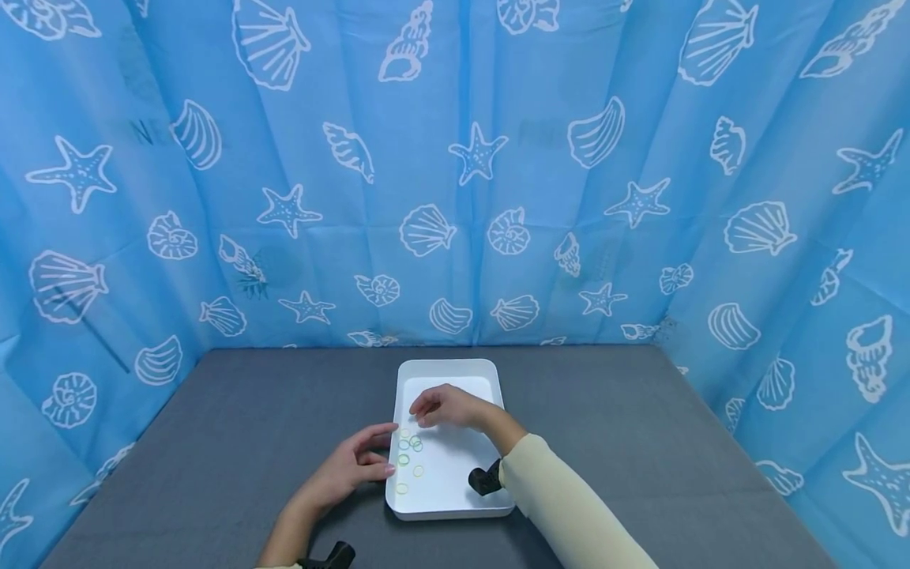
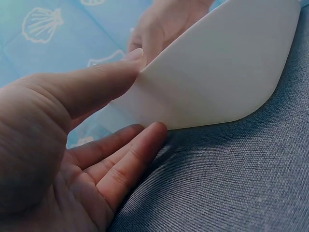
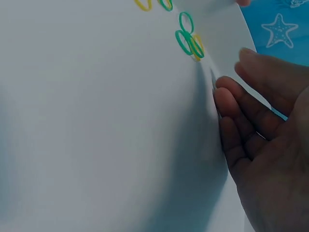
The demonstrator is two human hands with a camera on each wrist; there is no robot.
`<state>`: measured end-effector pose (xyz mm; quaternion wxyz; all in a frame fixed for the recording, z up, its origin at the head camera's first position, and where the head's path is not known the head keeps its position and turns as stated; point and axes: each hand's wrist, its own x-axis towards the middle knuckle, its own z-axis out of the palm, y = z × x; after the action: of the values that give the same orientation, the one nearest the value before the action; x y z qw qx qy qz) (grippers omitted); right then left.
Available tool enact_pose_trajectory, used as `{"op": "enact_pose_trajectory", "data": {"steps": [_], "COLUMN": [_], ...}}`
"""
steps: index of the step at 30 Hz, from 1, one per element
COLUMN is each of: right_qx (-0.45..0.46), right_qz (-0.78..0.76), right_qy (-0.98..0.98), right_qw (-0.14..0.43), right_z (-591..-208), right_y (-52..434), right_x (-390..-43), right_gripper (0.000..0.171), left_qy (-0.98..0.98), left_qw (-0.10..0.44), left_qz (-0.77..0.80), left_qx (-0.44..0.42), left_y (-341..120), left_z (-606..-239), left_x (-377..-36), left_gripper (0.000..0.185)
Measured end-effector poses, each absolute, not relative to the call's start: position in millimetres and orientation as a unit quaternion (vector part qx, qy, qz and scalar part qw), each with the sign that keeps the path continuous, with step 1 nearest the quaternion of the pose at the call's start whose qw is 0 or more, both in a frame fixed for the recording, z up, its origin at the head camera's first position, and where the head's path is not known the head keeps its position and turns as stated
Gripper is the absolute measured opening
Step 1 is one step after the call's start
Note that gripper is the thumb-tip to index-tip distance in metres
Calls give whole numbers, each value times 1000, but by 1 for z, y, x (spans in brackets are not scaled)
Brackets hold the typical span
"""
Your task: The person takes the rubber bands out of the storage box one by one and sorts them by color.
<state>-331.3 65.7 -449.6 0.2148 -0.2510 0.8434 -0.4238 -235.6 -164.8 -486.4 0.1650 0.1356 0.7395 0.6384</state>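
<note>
A white rectangular tray [image 1: 462, 490] lies on the grey cloth, with several small thin rings [image 1: 404, 459], green and yellow, along its left side. My left hand [image 1: 351, 462] is at the tray's left wall from outside. In the left wrist view its thumb [image 2: 104, 87] touches the rim while the extended fingertips meet the wall lower down. Over the far part of the tray hovers my right hand [image 1: 451, 407], palm side down, its fingers loosely bent with nothing between them. The right wrist view shows a cluster of green rings [image 3: 183, 42] with a yellow one just beyond those fingertips.
Grey cloth [image 1: 604, 458] covers the table on both sides of the tray. A blue curtain [image 1: 476, 261] with white shells and starfish hangs behind and at both sides. Black wrist devices [image 1: 486, 479] sit on both arms, the right one over the tray.
</note>
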Motion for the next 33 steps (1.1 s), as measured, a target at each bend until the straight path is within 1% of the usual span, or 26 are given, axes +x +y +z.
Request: {"op": "enact_pose_trajectory", "data": {"steps": [5,12,25,33], "right_qx": [-265,-266,-249,-246], "right_qz": [-411,-371,-329,-327], "right_qy": [841,862,886,889], "right_qw": [233,221,212,206], "right_z": [-453,-460,-460,-460], "right_y": [62,54,48,47], "right_x": [-332,-333,-329,-325], "right_gripper": [16,8,5,4], "left_qy": [741,737,729,731], "left_qw": [163,162,164,166], "left_qz": [638,643,649,648], "left_qx": [134,135,142,133], "left_y": [-165,-165,-165,-165], "left_z": [-485,-484,-481,-485], "left_x": [-235,-234,-233,-234], "left_gripper": [66,66,67,67]}}
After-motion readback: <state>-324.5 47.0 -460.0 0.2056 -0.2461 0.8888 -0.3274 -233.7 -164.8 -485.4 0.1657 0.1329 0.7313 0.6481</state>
